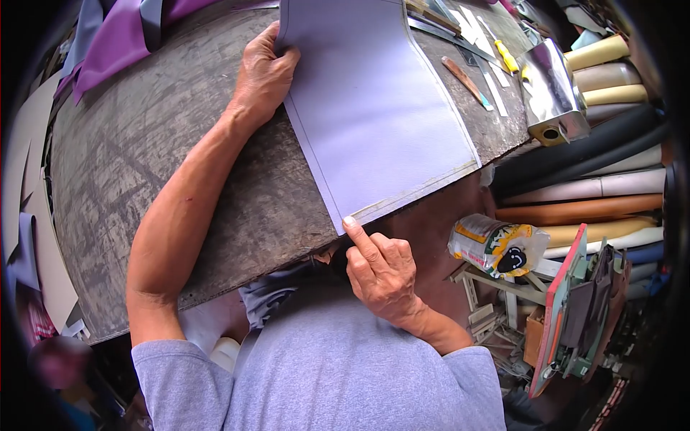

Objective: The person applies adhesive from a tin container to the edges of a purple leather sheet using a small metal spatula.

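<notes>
A lavender leather-like sheet [374, 122] lies across the worn table, its lower end at the table's near edge. Lines run along its sides, and a pale, rough strip [417, 192] follows the lower edge. My left hand [269, 75] is closed on the sheet's left edge, high up, with the thumb against the material. At the lower left corner, my right hand [381, 273] presses its index fingertip on the strip. Its other fingers are curled and the thumb is hidden under the hand, so the grip shows only in part.
The dark wooden table [158, 136] carries purple material [118, 47] at the far left. To the right lie a flat knife [466, 80], a yellow-handled tool [506, 56] and a metal can [552, 93]. Rolls of material [604, 187] and a plastic bag [496, 244] are beyond the edge.
</notes>
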`<action>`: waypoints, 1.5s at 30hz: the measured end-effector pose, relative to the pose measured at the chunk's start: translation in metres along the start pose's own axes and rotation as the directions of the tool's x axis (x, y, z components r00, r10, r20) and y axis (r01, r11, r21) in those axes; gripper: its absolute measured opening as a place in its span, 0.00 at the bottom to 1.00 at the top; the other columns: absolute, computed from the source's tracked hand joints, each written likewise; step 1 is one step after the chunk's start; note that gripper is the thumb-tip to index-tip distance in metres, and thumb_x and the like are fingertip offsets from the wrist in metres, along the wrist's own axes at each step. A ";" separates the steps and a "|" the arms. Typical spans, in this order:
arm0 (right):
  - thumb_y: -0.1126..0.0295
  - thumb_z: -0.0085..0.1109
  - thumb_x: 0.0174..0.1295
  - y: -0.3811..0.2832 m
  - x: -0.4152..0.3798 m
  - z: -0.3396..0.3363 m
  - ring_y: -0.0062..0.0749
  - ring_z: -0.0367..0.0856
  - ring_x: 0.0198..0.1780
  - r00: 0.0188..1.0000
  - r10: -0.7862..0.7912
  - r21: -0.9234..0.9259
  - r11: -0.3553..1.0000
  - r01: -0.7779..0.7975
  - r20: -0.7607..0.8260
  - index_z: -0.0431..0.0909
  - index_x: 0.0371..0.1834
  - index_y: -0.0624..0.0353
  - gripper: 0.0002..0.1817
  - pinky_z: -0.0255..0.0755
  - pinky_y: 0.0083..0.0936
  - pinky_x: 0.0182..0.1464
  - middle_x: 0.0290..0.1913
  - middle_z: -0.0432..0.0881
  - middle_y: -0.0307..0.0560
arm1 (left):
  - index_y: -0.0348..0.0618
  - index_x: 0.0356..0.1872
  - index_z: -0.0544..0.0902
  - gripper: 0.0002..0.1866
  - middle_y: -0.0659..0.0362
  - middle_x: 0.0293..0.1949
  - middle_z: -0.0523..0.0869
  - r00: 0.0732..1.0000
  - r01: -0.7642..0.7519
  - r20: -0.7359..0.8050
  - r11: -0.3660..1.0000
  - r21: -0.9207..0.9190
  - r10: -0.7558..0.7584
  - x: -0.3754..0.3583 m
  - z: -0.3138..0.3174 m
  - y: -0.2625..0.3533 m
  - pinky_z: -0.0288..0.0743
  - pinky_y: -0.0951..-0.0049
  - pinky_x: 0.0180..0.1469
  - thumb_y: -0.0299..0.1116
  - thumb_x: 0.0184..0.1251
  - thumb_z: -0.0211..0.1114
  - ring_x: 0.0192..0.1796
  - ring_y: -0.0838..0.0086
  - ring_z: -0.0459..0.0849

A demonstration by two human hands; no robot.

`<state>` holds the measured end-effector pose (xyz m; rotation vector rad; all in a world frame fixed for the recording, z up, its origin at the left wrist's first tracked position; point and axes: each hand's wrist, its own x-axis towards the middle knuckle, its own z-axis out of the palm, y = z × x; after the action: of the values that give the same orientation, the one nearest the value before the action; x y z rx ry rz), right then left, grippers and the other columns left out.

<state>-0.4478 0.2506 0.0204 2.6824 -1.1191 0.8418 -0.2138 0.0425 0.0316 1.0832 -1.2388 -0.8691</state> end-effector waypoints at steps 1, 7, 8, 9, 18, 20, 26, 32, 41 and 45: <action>0.73 0.64 0.62 0.000 0.001 0.000 0.30 0.79 0.40 1.000 -0.012 -0.005 1.000 0.012 0.004 0.77 0.32 0.58 0.05 0.67 0.24 0.40 0.59 0.86 0.47 | 0.38 0.55 0.82 0.16 0.67 0.34 0.84 1.000 -0.002 0.000 1.000 0.006 0.002 0.000 0.000 -0.001 0.75 0.80 0.36 0.21 0.69 0.54 0.32 0.89 0.77; 0.72 0.65 0.61 -0.001 0.006 -0.006 0.30 0.78 0.40 0.998 -0.049 -0.018 0.999 0.050 0.038 0.78 0.32 0.56 0.05 0.67 0.24 0.40 0.60 0.85 0.46 | 0.38 0.55 0.82 0.16 0.66 0.35 0.85 1.000 0.002 -0.004 1.000 0.010 -0.002 0.000 0.000 0.000 0.76 0.80 0.36 0.20 0.69 0.54 0.32 0.88 0.77; 0.73 0.65 0.61 0.001 0.008 -0.008 0.30 0.78 0.39 0.997 -0.066 -0.020 0.998 0.067 0.046 0.78 0.32 0.57 0.05 0.68 0.24 0.40 0.59 0.85 0.46 | 0.38 0.55 0.82 0.16 0.66 0.35 0.85 1.000 0.003 -0.004 1.000 0.014 -0.003 0.000 0.000 0.001 0.76 0.80 0.36 0.20 0.69 0.54 0.32 0.88 0.77; 0.73 0.65 0.60 0.003 0.009 -0.010 0.30 0.78 0.39 0.995 -0.083 -0.022 0.996 0.084 0.054 0.78 0.32 0.57 0.05 0.68 0.24 0.40 0.58 0.85 0.46 | 0.38 0.55 0.82 0.16 0.66 0.35 0.85 1.000 -0.002 -0.007 1.000 0.016 0.002 0.000 0.000 0.000 0.76 0.80 0.36 0.20 0.69 0.54 0.32 0.88 0.78; 0.77 0.66 0.58 0.014 0.007 -0.007 0.32 0.80 0.40 0.996 -0.080 0.101 0.991 0.083 -0.041 0.78 0.34 0.62 0.05 0.72 0.27 0.40 0.58 0.84 0.52 | 0.37 0.57 0.81 0.17 0.66 0.35 0.84 1.000 0.004 -0.022 1.000 0.012 -0.004 -0.002 0.001 0.003 0.74 0.81 0.34 0.21 0.70 0.54 0.31 0.88 0.76; 0.79 0.69 0.55 0.007 0.008 -0.004 0.33 0.80 0.40 0.994 -0.102 0.081 0.992 0.099 0.035 0.78 0.35 0.63 0.08 0.73 0.29 0.40 0.58 0.83 0.54 | 0.37 0.56 0.81 0.16 0.67 0.34 0.84 1.000 -0.005 -0.028 1.000 0.029 0.006 -0.001 0.002 0.001 0.73 0.81 0.34 0.21 0.70 0.54 0.31 0.88 0.75; 0.80 0.72 0.51 0.016 -0.003 -0.018 0.33 0.83 0.40 0.999 0.024 0.398 0.917 -0.011 -0.026 0.77 0.39 0.62 0.14 0.76 0.29 0.40 0.56 0.84 0.55 | 0.39 0.53 0.83 0.14 0.69 0.32 0.81 1.000 0.015 -0.016 1.000 -0.022 -0.015 0.002 0.000 -0.006 0.71 0.82 0.32 0.21 0.71 0.55 0.30 0.90 0.73; 0.79 0.65 0.55 0.031 -0.013 -0.015 0.39 0.80 0.37 0.925 0.357 -0.196 0.923 -0.330 0.128 0.75 0.40 0.66 0.11 0.76 0.32 0.39 0.70 0.71 0.68 | 0.39 0.53 0.83 0.14 0.69 0.33 0.82 1.000 -0.005 -0.031 1.000 0.002 0.005 0.001 0.002 -0.004 0.71 0.82 0.33 0.21 0.71 0.54 0.31 0.90 0.72; 0.76 0.70 0.55 0.069 -0.013 -0.034 0.39 0.83 0.41 0.970 0.202 0.027 0.979 -0.200 -0.133 0.78 0.34 0.63 0.09 0.77 0.33 0.42 0.61 0.81 0.57 | 0.37 0.55 0.82 0.12 0.65 0.42 0.85 1.000 0.017 0.002 1.000 -0.007 -0.017 0.002 -0.005 -0.010 0.77 0.79 0.46 0.23 0.74 0.57 0.42 0.85 0.81; 0.76 0.69 0.55 0.122 -0.016 -0.051 0.41 0.82 0.39 0.945 0.295 -0.174 0.932 -0.317 -0.139 0.76 0.33 0.61 0.09 0.77 0.34 0.42 0.61 0.81 0.53 | 0.38 0.52 0.82 0.10 0.65 0.41 0.85 1.000 0.028 -0.004 1.000 0.006 -0.028 0.000 -0.003 -0.005 0.78 0.79 0.45 0.22 0.74 0.58 0.41 0.85 0.81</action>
<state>-0.5632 0.1884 0.0421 2.3085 -1.5315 0.8604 -0.2105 0.0410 0.0265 1.1093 -1.2263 -0.8850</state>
